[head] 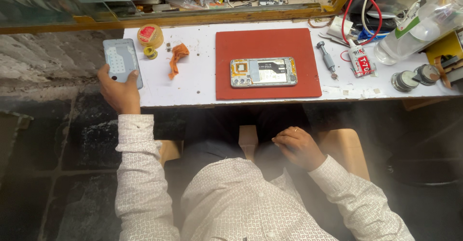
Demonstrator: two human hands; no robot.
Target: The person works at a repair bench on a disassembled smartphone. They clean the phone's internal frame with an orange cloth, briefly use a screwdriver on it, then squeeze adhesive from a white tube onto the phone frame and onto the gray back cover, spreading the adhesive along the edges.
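The pale grey-blue rectangular phone back cover [122,61] lies at the left end of the white worktop, inner face up, with a light patterned lining and a small dark camera hole near its lower left corner; its long axis runs roughly away from the person, tilted slightly, and its lower edge sits close to the table's front edge, where the left hand [119,92] grips it, thumb resting on its face

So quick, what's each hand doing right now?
Left hand: holding the phone back cover at the table's left edge.
Right hand: loosely curled in the lap, holding nothing visible.
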